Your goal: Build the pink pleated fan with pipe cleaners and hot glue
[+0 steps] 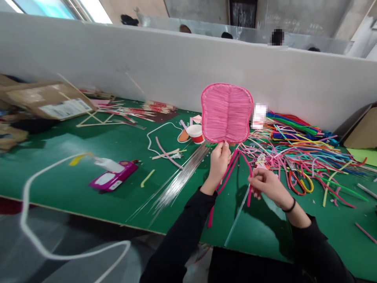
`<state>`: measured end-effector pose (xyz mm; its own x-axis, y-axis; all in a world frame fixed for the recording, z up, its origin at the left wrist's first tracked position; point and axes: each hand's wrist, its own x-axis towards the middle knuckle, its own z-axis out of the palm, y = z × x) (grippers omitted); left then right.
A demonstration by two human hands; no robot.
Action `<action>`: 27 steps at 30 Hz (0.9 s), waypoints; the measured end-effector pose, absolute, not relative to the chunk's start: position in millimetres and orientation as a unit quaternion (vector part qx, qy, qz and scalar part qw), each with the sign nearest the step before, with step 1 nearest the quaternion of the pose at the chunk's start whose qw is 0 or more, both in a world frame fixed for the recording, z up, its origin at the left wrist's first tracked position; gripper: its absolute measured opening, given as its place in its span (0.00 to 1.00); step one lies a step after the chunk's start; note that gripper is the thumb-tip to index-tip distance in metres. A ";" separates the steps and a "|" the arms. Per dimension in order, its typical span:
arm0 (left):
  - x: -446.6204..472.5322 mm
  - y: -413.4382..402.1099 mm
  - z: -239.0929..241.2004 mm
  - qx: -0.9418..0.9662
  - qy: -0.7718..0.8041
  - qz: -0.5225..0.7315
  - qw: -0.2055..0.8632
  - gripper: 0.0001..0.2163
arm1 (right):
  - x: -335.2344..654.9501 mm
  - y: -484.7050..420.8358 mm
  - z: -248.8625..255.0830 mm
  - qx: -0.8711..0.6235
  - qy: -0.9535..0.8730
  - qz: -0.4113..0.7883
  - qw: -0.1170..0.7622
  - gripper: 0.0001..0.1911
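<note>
A pink fan-shaped panel (216, 112), covered in fine ribbed strands with a darker pink rim, stands upright above the table. My left hand (219, 163) is closed on its lower edge, thumb in front. Dark pink pipe cleaners (232, 167) hang below the panel, some passing behind my left wrist. My right hand (266, 184) pinches one hanging pink pipe cleaner (249, 198) between thumb and fingers. Below that hand, a clear thin stick (238, 216) slants down to the table's front edge; whether my fingers touch it I cannot tell.
On the green table (165, 184) lie a bundle of thin wires (179, 177), a purple glue gun stand or device (114, 177) with white cord, a paper cup (195, 133), scissors (300, 182) and piled coloured pipe cleaners (303, 137). A cardboard box (50, 100) stands left; a white partition (165, 59) rises behind.
</note>
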<state>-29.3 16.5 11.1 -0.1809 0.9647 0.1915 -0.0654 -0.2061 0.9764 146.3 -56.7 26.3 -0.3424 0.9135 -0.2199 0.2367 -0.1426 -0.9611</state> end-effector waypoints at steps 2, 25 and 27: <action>-23.9 12.5 13.9 0.461 0.441 0.622 0.455 0.22 | 162.4 -67.8 37.8 -0.433 -0.547 0.615 0.367 0.18; 19.6 -19.0 -2.7 0.526 0.439 0.466 0.560 0.17 | 190.0 -70.2 17.4 -0.407 -0.715 0.011 0.569 0.07; 19.3 -19.9 -2.9 0.533 0.438 0.463 0.557 0.17 | 190.8 -69.1 15.7 -0.411 -0.719 -0.009 0.561 0.07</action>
<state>19.3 -19.9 -2.9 0.1879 0.9822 0.0045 -0.0487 0.0047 0.9988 190.8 -69.1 15.7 -0.0329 0.5812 0.8131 0.6013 0.6613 -0.4484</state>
